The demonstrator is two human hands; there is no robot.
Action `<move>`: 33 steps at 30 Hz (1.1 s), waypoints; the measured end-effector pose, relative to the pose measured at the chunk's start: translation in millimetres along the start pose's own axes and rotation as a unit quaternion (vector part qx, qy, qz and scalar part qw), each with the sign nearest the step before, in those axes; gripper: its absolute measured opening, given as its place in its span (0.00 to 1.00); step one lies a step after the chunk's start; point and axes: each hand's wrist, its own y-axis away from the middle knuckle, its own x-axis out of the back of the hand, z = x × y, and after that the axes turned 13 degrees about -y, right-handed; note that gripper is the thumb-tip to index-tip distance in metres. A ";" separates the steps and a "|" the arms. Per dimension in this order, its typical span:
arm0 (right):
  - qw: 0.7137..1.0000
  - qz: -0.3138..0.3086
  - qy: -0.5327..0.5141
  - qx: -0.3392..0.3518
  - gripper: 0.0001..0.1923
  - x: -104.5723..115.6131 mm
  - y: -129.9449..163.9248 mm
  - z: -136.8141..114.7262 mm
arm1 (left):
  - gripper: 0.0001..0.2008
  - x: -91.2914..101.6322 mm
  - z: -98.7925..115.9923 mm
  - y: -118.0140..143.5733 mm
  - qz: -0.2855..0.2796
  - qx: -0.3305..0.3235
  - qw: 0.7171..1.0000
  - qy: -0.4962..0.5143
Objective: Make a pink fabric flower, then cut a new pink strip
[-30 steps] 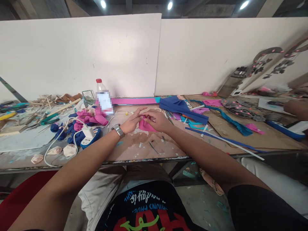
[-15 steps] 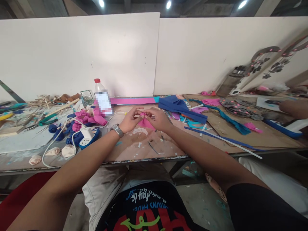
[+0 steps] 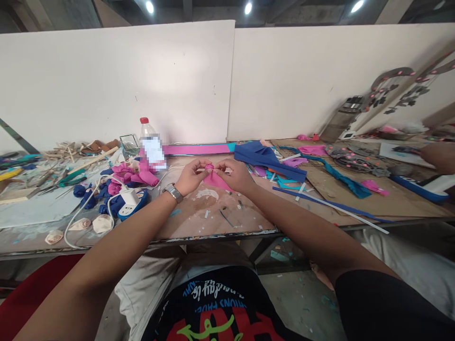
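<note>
Both hands meet over the middle of the table, pinching a strip of pink fabric (image 3: 217,182). My left hand (image 3: 194,176), with a watch on its wrist, grips the bunched, twisted upper end between thumb and fingers. From the other side my right hand (image 3: 232,175) pinches the same bunch. Below the fingers the loose part of the strip spreads toward the tabletop. Behind the hands lies a long flat pink strip (image 3: 195,150). A folded blue cloth (image 3: 259,156) is just right of my right hand.
Left are a bottle with a red cap (image 3: 144,121), rolled pink fabric pieces (image 3: 151,178), a blue-and-white power strip (image 3: 137,206) with a cable, cream fabric roses (image 3: 81,224) and green-handled pliers (image 3: 73,178). Right lie a thin white strip (image 3: 341,211) and another person's hand (image 3: 439,156).
My fingers have shifted slightly around the bunched end, and more of the loose pink fabric shows below them. The camera view has moved a little.
</note>
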 end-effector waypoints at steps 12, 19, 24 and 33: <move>1.000 -0.008 -0.003 -0.005 0.04 0.0 -0.1 4.2 | 0.18 0.4 3.7 -0.2 -0.023 0.011 1.000 0.008; 0.999 -0.042 -0.006 0.006 0.13 -0.7 -0.4 7.4 | 0.24 0.0 3.4 2.5 -0.066 0.016 0.996 0.056; 0.993 -0.110 0.003 0.043 0.17 0.1 -0.6 11.5 | 0.26 -0.3 1.5 5.0 -0.095 0.016 0.994 0.042; 0.996 -0.077 -0.044 -0.010 0.13 -2.7 -0.4 14.5 | 0.23 0.4 7.3 3.7 -0.113 0.008 0.993 0.016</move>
